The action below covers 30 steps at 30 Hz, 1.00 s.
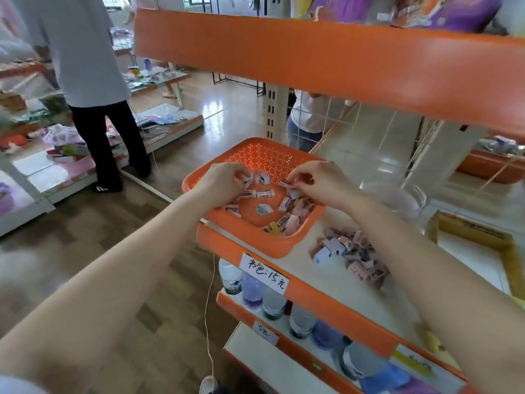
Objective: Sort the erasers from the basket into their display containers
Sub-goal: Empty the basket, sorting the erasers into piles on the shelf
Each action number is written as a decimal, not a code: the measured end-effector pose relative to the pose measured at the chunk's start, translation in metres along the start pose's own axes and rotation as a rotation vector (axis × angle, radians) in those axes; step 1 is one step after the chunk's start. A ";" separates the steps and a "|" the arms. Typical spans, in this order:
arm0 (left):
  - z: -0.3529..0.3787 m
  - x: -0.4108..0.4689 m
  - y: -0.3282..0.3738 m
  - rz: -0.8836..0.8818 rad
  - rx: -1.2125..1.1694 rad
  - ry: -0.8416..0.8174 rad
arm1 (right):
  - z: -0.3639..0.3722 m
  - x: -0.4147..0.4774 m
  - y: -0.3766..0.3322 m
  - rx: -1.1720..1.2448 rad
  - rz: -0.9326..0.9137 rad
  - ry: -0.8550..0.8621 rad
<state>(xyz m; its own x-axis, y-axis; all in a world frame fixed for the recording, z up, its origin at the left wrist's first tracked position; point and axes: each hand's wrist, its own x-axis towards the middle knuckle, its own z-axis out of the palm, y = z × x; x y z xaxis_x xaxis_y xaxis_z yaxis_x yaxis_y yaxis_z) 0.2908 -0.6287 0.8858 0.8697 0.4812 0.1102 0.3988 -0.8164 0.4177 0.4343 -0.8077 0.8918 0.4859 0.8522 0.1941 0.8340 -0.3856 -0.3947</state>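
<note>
An orange perforated basket (pixel 264 157) sits at the left end of a white shelf and holds several small wrapped erasers (pixel 265 193). My left hand (pixel 224 180) reaches into the basket's left side, its curled fingers gripping a few small erasers (pixel 246 179). Over the basket's right side, my right hand (pixel 318 182) pinches a small eraser (pixel 285 183). A heap of pink and white erasers (pixel 350 253) lies on the shelf right of the basket. A clear plastic container (pixel 393 197) stands behind that heap. A yellow-rimmed cardboard box (pixel 477 245) sits at the far right.
An orange shelf board (pixel 326 61) hangs close overhead. The shelf edge carries a handwritten price label (pixel 264 273); bottles (pixel 272 302) stand on the shelf below. A person in a white top and dark trousers (pixel 93 89) stands in the aisle to the left, another behind the wire grid (pixel 309 115).
</note>
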 end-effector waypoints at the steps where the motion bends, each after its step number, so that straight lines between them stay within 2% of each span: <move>1: 0.001 0.002 -0.001 0.009 0.006 -0.014 | 0.002 0.003 0.002 -0.020 0.017 -0.014; 11: 0.009 0.047 -0.003 0.107 0.113 -0.197 | 0.004 0.024 0.014 -0.070 0.107 -0.043; 18: 0.024 0.083 -0.009 0.157 0.362 -0.362 | 0.013 0.055 0.003 -0.082 0.153 -0.184; 25: 0.027 0.090 -0.025 0.146 0.252 -0.444 | 0.046 0.088 -0.019 -0.228 0.147 -0.373; 30: 0.029 0.094 -0.025 0.143 0.272 -0.434 | 0.060 0.107 -0.017 -0.330 0.111 -0.412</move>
<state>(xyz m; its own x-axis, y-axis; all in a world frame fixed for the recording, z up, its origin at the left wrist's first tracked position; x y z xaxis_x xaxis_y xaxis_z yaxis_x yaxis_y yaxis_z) 0.3711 -0.5726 0.8594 0.9384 0.2297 -0.2581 0.2781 -0.9454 0.1700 0.4565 -0.6885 0.8649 0.4886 0.8423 -0.2274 0.8533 -0.5157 -0.0769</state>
